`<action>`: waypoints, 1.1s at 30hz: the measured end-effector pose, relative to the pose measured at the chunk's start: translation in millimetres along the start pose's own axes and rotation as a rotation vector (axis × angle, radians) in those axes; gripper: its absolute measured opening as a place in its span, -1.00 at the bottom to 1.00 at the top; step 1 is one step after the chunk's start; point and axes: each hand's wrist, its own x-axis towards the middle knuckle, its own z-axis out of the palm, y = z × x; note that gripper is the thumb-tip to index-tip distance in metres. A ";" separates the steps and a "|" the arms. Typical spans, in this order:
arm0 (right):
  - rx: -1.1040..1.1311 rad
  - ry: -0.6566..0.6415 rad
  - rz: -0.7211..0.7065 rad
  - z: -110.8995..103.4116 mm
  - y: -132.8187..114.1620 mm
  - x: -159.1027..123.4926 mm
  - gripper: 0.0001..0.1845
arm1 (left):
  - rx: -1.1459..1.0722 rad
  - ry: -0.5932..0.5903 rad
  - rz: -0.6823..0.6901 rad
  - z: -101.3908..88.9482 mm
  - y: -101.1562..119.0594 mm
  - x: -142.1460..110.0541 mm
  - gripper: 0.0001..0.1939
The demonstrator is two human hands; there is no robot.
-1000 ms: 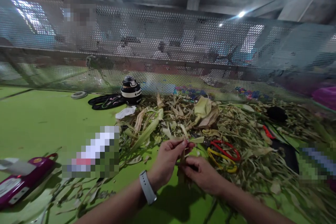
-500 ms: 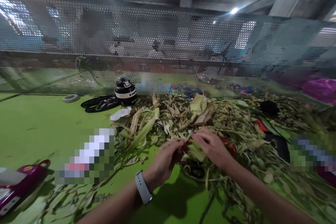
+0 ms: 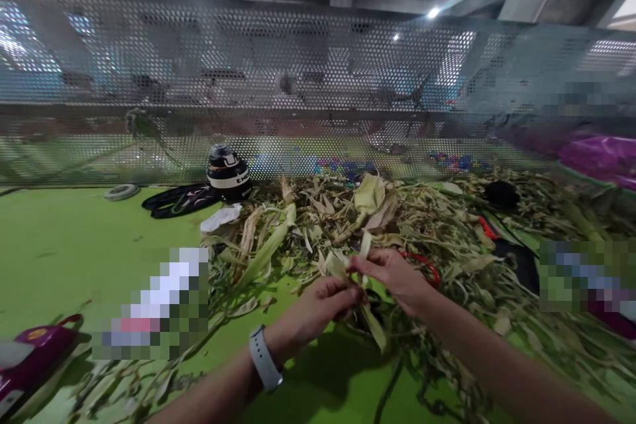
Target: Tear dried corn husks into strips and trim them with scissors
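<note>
My left hand (image 3: 318, 305), with a light watch (image 3: 265, 358) at its wrist, pinches a pale green corn husk strip (image 3: 375, 330) whose end hangs below the fingers. Close beside it, my right hand (image 3: 400, 281) has thumb and fingers closed on a narrow pale husk piece (image 3: 366, 244) that sticks up above them. Whether both pieces are one leaf is hidden by the fingers. Just behind the right hand lies a red loop (image 3: 432, 268). Beyond both hands rests a broad yellowish-green husk (image 3: 370, 193) on the heap of dry husks (image 3: 422, 212).
A black round container with a white band (image 3: 228, 175) stands by the perforated metal screen (image 3: 298, 93). Left of it lie a black strap-like item (image 3: 181, 200) and a tape-like ring (image 3: 122, 192). A maroon device (image 3: 40, 351) sits on the green table (image 3: 64, 258). Purple plastic (image 3: 603, 156) is far right.
The husk strip now shows upright and hanging between my hands. My right hand has turned to pinch a piece of it, and my left hand has shifted slightly. The view has moved a little.
</note>
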 end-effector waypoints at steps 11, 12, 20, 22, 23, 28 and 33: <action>0.102 0.085 0.003 13.3 12.2 -0.8 -0.73 | 0.012 -0.093 -0.024 2.3 0.0 -0.6 -0.69; 0.122 0.126 0.000 13.4 12.3 -0.4 -0.73 | 0.022 -0.126 -0.027 1.5 0.1 -1.0 -0.68; 0.051 -0.014 0.072 4.8 0.3 -2.8 -0.65 | -0.277 -0.040 -0.102 6.2 -8.5 1.7 -0.72; 0.034 -0.010 0.084 0.9 -2.4 -1.6 -0.63 | -0.368 -0.021 -0.092 5.9 -8.8 3.4 -0.72; 0.023 -0.007 0.080 -1.1 -3.1 -0.6 -0.64 | -0.391 -0.024 -0.083 5.2 -8.9 4.0 -0.71; 0.003 -0.011 0.030 -7.2 0.2 4.4 -0.66 | -0.388 -0.070 -0.084 3.0 -10.3 5.3 -0.72; -0.026 -0.014 0.000 -5.2 1.5 3.9 -0.64 | -0.265 -0.010 -0.062 4.9 -10.9 4.6 -0.71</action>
